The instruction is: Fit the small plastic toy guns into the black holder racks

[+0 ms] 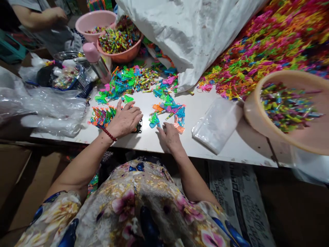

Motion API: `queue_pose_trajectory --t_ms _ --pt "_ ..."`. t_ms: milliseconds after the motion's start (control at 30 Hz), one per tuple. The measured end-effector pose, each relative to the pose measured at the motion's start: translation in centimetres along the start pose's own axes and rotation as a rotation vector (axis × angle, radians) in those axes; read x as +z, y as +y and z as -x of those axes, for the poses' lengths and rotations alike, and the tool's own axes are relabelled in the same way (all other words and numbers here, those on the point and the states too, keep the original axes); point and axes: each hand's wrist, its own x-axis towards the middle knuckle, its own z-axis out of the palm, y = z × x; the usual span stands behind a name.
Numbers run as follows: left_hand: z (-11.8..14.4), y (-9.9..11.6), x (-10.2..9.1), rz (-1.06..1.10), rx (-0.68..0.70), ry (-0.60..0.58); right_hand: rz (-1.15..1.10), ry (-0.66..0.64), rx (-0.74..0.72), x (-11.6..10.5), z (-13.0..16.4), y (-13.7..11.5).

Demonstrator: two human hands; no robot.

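Note:
My left hand lies palm down with its fingers spread over a black plastic rack, most of which is hidden under it. To its left, small bright plastic toys stand in tight rows. My right hand rests on the white table, thumb and fingers apart. Its thumb tip is close to a small blue and green plastic toy; whether they touch I cannot tell. Around its fingertips lie loose blue, orange and pink toys. Behind my left hand is a heap of green and blue toys.
Clear plastic bags lie stacked at right, beside a peach basin of shiny pieces. A white sack and a big colourful heap fill the back. At left are a pink-lidded flask, an orange basin and another person's arm.

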Motion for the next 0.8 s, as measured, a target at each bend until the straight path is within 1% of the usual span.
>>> queue_pose_trajectory --t_ms 33,67,133,233,333,433,533,600,667,800 --pt "0.0 0.0 0.0 0.000 -0.001 -0.002 0.131 0.008 -0.061 -0.1 0.0 -0.2" --pt "0.0 0.0 0.0 0.000 -0.001 -0.003 0.236 -0.003 -0.092 -0.2 -0.1 -0.5" --pt "0.0 0.0 -0.1 -0.002 -0.004 -0.003 0.382 -0.046 -0.092 -0.1 -0.1 -1.0" --pt "0.0 0.1 0.0 -0.003 -0.006 0.001 0.496 -0.070 -0.057 0.1 -0.2 -1.7" --pt "0.0 0.1 0.0 0.000 -0.004 0.000 0.506 -0.075 -0.025 0.1 -0.4 -1.9" --pt "0.0 0.0 0.0 0.000 -0.004 -0.008 0.373 -0.059 0.000 -0.2 -0.3 -2.0" --pt "-0.1 0.0 -0.1 0.007 0.001 -0.020 0.072 -0.052 -0.046 0.3 0.2 -2.3" --pt "-0.1 -0.1 -0.1 0.015 -0.004 -0.025 -0.153 -0.086 -0.073 1.4 0.6 -2.6" --pt "-0.1 -0.2 -0.1 0.020 -0.014 -0.028 -0.315 -0.141 -0.068 2.7 1.0 -3.2" --pt "-0.2 -0.4 0.1 0.020 -0.019 -0.031 -0.446 -0.191 -0.058 5.4 1.3 -4.3"
